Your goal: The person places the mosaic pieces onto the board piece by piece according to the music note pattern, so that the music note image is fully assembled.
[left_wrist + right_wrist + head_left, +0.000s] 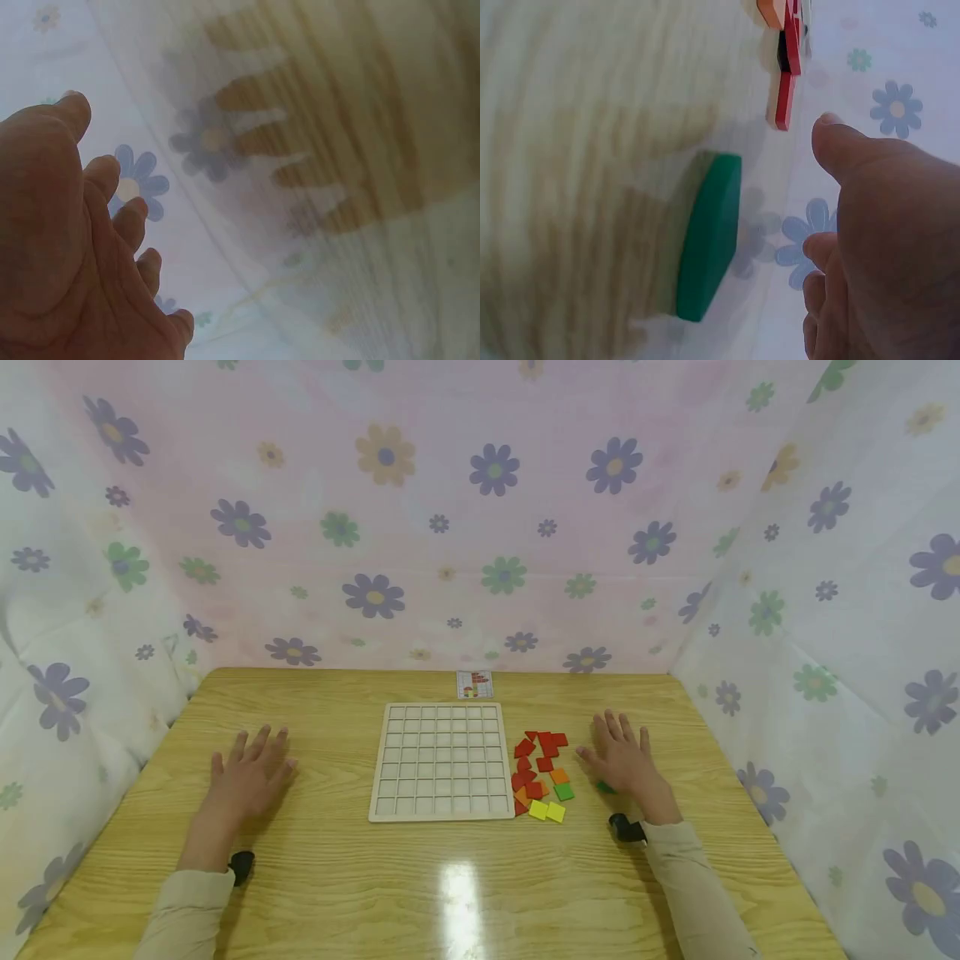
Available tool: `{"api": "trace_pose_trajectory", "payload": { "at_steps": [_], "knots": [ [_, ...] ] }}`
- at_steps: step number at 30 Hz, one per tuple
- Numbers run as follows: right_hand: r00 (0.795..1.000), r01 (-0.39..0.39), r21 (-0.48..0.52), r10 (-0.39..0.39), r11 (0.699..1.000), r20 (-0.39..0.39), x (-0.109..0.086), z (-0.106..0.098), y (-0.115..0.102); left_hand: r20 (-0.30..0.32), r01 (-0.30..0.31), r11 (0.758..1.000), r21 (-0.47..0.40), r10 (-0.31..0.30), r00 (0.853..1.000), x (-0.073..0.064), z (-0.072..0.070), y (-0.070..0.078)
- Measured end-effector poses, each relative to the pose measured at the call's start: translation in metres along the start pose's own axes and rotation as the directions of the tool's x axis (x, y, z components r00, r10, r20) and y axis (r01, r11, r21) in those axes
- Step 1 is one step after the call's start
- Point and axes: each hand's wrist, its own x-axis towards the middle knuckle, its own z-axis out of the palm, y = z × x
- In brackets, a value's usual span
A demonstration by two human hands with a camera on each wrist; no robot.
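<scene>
My left hand is spread over the left part of the table with nothing in it; the left wrist view shows its palm side and fingers above the glossy surface. On the other side my right hand is spread too, holding nothing, right of a loose group of coloured tiles. A dark green piece lies beneath it, mostly hidden in the head view. Nearest its fingertips are red tiles; orange, green and yellow tiles lie closer to me. Between the hands lies a pale gridded board.
Behind the board lies a small card with a coloured pattern. The wooden table is enclosed by flowered cloth at the back and both sides. A black wrist device sits at the right cuff.
</scene>
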Motion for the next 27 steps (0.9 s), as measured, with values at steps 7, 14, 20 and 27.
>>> {"api": "trace_pose_trajectory", "payload": {
  "at_steps": [7, 14, 20, 27],
  "knots": [
    [0.994, 0.105, 0.11, -0.106, 0.988, 0.003, -0.001, 0.011, -0.01, 0.009, -0.068, 0.997, -0.031, 0.069, 0.998, -0.003, 0.006, 0.014],
    [0.965, 0.261, 0.211, -0.253, 0.942, -0.064, 0.004, 0.019, -0.02, -0.007, -0.168, 0.985, 0.033, 0.168, 0.986, -0.004, 0.016, 0.034],
    [0.946, 0.32, 0.306, -0.284, 0.897, -0.156, 0.011, 0.022, -0.026, -0.017, -0.252, 0.967, 0.029, 0.252, 0.967, -0.001, 0.02, 0.053],
    [0.956, 0.291, 0.364, -0.258, 0.885, -0.138, 0.018, 0.024, -0.029, 0.01, -0.314, 0.949, 0.009, 0.314, 0.949, 0.006, 0.023, 0.067]
  ]
}}
